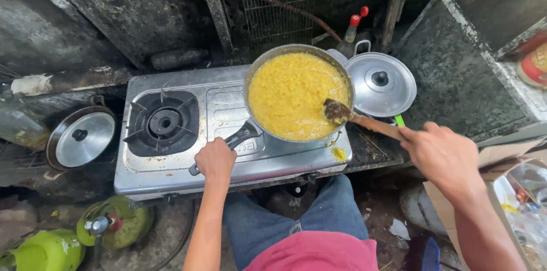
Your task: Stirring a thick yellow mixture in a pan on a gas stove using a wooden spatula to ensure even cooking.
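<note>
While the pan of yellow mash point(293, 94) sits on the stove's right burner, its black handle point(239, 137) runs down-left into the clenched left hand point(215, 160); the right hand point(441, 154) grips the wooden spoon point(356, 118), blade dipped at the pan's right edge.

pan point(259, 66): dull metal | spoon point(364, 122): wood | stove point(228, 106): shiny steel

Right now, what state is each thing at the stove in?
Pan: full of yellow food, on the right burner.
Wooden spoon: tip in the food.
Left burner: bare, no flame visible.
Left hand: gripping the pan handle.
Right hand: holding the spoon.
Lidded pot: covered.
</note>
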